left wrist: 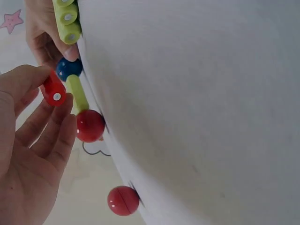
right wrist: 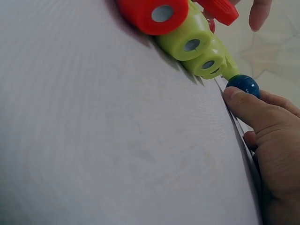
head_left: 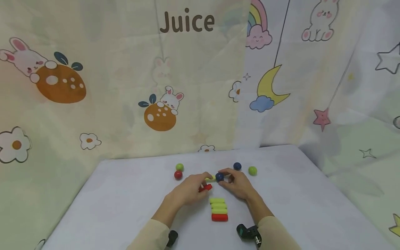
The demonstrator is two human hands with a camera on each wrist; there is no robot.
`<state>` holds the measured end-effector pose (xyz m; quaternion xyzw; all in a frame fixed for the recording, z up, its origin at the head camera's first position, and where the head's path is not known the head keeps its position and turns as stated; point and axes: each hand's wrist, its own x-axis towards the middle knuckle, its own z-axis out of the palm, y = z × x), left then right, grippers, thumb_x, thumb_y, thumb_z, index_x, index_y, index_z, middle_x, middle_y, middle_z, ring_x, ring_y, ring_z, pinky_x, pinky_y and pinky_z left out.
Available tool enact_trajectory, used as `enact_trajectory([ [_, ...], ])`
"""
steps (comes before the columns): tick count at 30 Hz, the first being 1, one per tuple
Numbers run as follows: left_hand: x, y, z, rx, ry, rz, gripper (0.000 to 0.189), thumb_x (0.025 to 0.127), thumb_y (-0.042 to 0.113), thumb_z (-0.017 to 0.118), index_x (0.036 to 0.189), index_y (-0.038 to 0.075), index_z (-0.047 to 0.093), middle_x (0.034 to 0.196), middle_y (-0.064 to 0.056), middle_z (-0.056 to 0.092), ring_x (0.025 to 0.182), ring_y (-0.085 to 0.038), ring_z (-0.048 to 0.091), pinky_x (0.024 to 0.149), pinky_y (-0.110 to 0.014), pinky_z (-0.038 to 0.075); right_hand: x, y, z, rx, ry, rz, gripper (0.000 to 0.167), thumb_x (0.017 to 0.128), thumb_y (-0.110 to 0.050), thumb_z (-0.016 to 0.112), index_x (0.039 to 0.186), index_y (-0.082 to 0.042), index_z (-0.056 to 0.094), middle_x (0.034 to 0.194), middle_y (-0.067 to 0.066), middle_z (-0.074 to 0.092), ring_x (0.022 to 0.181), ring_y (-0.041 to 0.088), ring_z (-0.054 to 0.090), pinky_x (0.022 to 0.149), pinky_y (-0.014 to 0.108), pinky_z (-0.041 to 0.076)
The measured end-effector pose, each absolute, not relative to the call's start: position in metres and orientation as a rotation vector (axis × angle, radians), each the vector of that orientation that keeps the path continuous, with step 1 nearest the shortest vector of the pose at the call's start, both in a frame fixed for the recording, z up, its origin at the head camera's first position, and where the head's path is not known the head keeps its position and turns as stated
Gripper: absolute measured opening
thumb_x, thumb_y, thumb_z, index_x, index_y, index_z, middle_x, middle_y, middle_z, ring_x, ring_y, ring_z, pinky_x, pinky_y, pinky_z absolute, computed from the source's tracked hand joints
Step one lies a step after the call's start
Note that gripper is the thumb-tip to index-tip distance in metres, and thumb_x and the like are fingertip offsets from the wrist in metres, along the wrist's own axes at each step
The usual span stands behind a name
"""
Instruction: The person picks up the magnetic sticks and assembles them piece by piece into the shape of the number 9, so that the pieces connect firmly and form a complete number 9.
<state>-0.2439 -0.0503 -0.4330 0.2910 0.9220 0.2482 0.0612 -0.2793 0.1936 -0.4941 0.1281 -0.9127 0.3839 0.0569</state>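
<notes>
My left hand [head_left: 189, 189] pinches a red magnetic rod [left wrist: 54, 89] between thumb and fingers, its round metal tip visible in the left wrist view. My right hand [head_left: 239, 184] pinches a dark blue ball [head_left: 219, 177] between thumb and fingers. A yellow-green rod [left wrist: 78, 93] runs from that ball to a red ball [left wrist: 90, 125], touching both. In the head view, my left hand covers this red ball and part of the yellow-green rod. The red rod is held close beside the yellow-green one.
Nearer me on the white table [head_left: 118, 205] lie several yellow-green rods [head_left: 218, 206] in a row, with a red rod [head_left: 219, 217] at the near end. Toward the back left are a green ball [head_left: 179, 167] and a red ball [head_left: 178, 175]; back right, a blue ball [head_left: 237, 166] and a green ball [head_left: 252, 171].
</notes>
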Motion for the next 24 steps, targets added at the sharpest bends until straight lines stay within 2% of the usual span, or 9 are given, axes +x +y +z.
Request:
enact_trajectory([
  [5,-0.245,-0.059,-0.435,0.82,2.825,0.759,0.049,0.092,0.017,0.074,0.138,0.019,0.057,0.106,0.003,0.069,0.091,-0.009,0.061,0.086,-0.029,0.057,-0.279,0.192,-0.494,0.408,-2.773,1.16,0.039,0.087,-0.027,0.083,0.125,-0.029,0.071,0.11,-0.011,0.07,0.079,0.01,0.054,0.069,0.026,0.044],
  [14,-0.247,-0.064,-0.438,0.729,2.827,0.801,0.054,0.09,0.02,0.078,0.14,0.02,0.055,0.112,0.001,0.069,0.097,-0.013,0.063,0.086,-0.033,0.059,-0.28,0.196,-0.493,0.372,-2.774,1.126,0.039,0.087,-0.027,0.083,0.123,-0.032,0.071,0.109,-0.012,0.069,0.08,0.01,0.054,0.071,0.027,0.045],
  [24,-0.245,-0.073,-0.442,0.61,2.857,0.825,0.065,0.091,0.02,0.073,0.149,0.015,0.045,0.092,0.0,0.066,0.076,-0.013,0.058,0.071,-0.03,0.055,-0.279,0.193,-0.494,0.354,-2.792,1.138,0.039,0.087,-0.027,0.083,0.124,-0.03,0.071,0.106,-0.011,0.067,0.08,0.011,0.053,0.07,0.029,0.043],
])
